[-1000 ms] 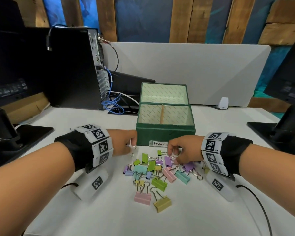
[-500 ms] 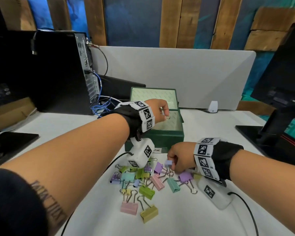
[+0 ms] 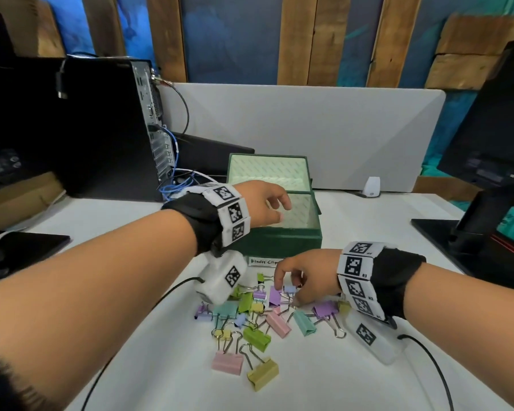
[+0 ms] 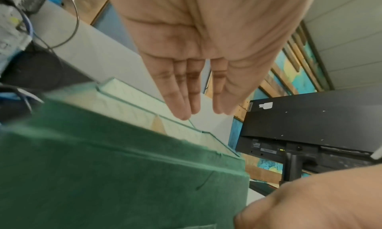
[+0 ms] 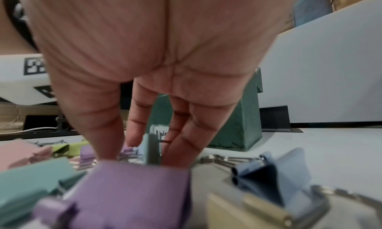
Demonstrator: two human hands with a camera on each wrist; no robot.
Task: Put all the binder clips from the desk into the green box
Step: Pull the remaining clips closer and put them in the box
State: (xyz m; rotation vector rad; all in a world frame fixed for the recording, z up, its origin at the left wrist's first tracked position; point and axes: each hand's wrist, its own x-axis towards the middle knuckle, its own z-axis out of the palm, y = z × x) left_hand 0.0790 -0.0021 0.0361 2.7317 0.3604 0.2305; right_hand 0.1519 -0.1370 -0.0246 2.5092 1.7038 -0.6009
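Observation:
The green box [image 3: 276,244] stands open on the white desk, its lid [image 3: 267,170] upright behind it. My left hand [image 3: 275,207] hovers over the box's front compartment; the left wrist view shows its fingers [image 4: 181,102] straight and empty above the box [image 4: 124,183]. Several pastel binder clips [image 3: 255,336] lie in a pile in front of the box. My right hand [image 3: 288,292] reaches down into the pile's far side, thumb and fingers pinching a small light-blue clip [image 3: 290,289]. In the right wrist view that clip [image 5: 152,148] stands between the thumb and fingers [image 5: 181,151].
A black PC tower [image 3: 101,129] with blue cables [image 3: 172,188] stands at back left. A monitor [image 3: 493,129] and its base [image 3: 445,232] sit at right, another stand base [image 3: 27,244] at left. A grey divider [image 3: 309,129] closes the back. Wrist-camera cables [image 3: 428,351] trail across the desk.
My left hand lifted from the pile to the box with a clip pinched, and its fingers are now straight and empty. My right hand stayed at the pile and pinched the light-blue clip.

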